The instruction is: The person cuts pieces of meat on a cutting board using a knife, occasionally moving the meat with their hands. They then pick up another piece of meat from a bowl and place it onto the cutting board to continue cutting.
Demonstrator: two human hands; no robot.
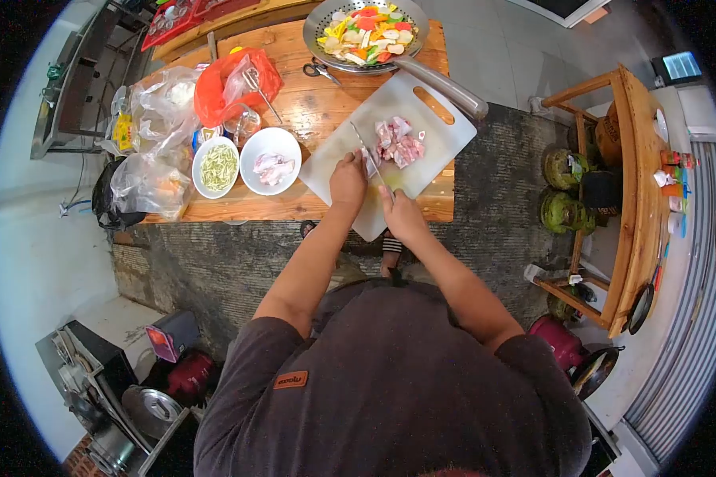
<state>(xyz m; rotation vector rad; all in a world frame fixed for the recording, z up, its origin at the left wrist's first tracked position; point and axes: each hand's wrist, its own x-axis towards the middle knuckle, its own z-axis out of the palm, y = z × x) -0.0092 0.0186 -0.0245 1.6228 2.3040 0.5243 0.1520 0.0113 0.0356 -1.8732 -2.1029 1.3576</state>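
A white cutting board (338, 167) lies tilted on the wooden table. My right hand (403, 215) is closed around the handle of a knife (369, 157), whose blade points up and left across the board. Left of the blade, my left hand (348, 181) presses its closed fingers on a piece of raw meat (367, 161). Cut pink meat (399, 143) is piled to the right of the knife. White bowls stand left of the board, one with pale meat (273, 168), the other with shredded green pieces (219, 167).
A perforated pan (314, 36) of cut vegetables stands behind the board, its handle over the board's far corner. Scissors (321, 71), an orange bag (215, 87) and clear plastic bags (153, 187) lie farther left. A wooden stand (632, 199) is at right.
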